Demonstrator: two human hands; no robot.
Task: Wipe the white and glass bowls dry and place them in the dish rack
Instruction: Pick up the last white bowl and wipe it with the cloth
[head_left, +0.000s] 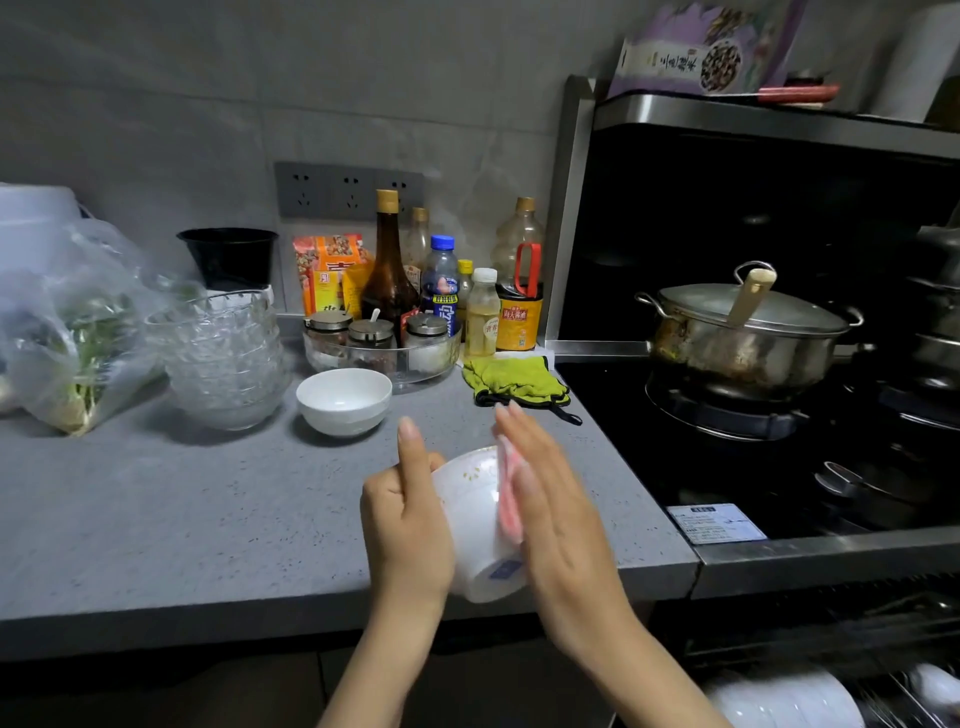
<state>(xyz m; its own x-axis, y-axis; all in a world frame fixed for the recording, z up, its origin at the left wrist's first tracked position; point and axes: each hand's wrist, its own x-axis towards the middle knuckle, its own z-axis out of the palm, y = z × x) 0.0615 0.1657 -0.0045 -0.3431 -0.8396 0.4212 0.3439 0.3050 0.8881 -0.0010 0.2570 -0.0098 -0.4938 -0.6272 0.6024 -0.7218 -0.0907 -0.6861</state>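
While the bench (182, 519) bears stacked glass bowls (223, 358) beside a white bowl (344, 400), the left hand (405, 514), grip clamped, holds a second bowl (470, 512) over the front edge; the right hand (561, 519), grip apart, presses a pink cloth (508, 499) against it.

On the worktop (182, 509), left of the standing bowl (343, 400) is a stack of glass bowls (223, 358); behind it, a tray of jars (382, 358); right of it, a mitt (514, 382), then the stove (649, 452); before it, a held bowl (472, 519) between the left hand (405, 519) and right hand (556, 519).
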